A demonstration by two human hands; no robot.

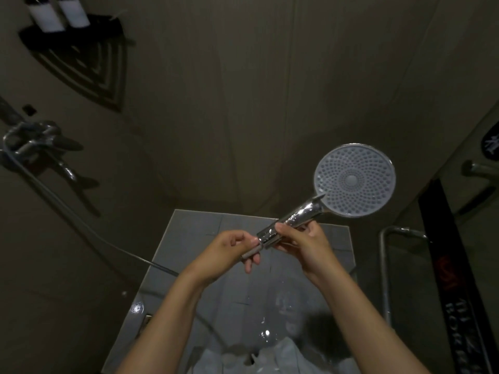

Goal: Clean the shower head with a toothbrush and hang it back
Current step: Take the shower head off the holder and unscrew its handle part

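At far left a corner shelf (81,63) is seen with two bottles (59,14), cut off by the top edge, above a wall mixer (40,147). A hose (81,225) runs from the mixer toward the middle, its lower stretch lost in shadow. The nut (251,253) at the handle's end is pinched by the left hand (232,249). The chrome handle (299,213) is gripped by the right hand (305,244). The shower head (353,179) is held right of centre, face to the camera, with bare wall around it. The right edge is crowded by a metal rail (386,265) and a dark strip (453,279) with unreadable printing.
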